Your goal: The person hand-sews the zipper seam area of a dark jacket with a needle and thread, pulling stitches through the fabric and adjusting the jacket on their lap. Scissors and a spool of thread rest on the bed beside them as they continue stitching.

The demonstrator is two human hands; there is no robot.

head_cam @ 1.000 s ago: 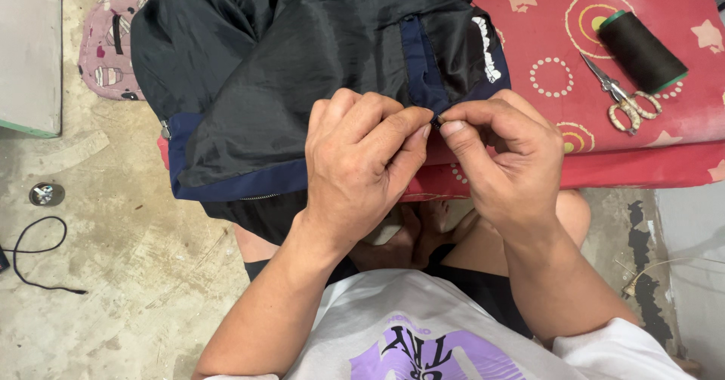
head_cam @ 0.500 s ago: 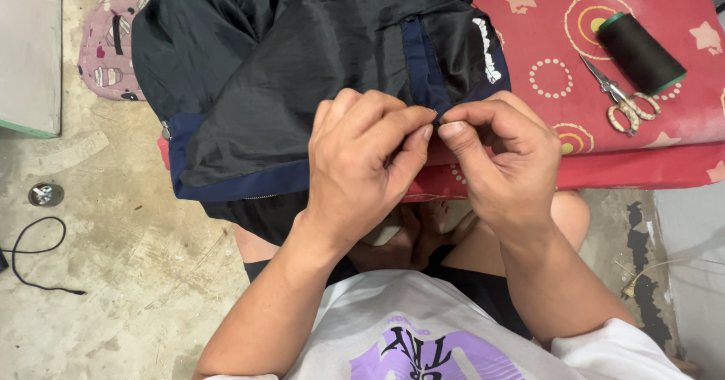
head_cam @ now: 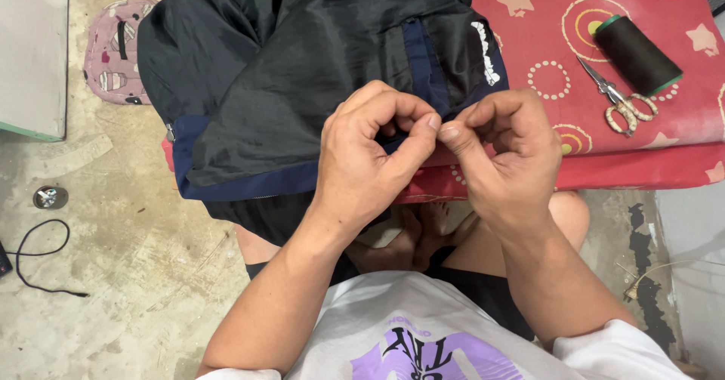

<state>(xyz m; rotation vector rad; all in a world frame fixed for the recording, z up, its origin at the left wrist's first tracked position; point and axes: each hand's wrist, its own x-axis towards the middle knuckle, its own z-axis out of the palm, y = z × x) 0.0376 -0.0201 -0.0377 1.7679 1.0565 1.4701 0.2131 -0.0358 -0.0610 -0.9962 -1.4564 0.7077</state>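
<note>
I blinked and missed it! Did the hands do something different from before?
Barely. The left hand and right hand drew slightly apart, fingertips still pinching at the edge of the dark jacket. The scissors and thread spool stayed put.

The hands [head_cam: 442,149] are covering the spot on the dark garment [head_cam: 302,70] where their fingertips are meeting, so whatever they are pinching is staying too small to tell. The top edge is cutting off the garment, and the right edge the red worktop [head_cam: 680,146].
</note>
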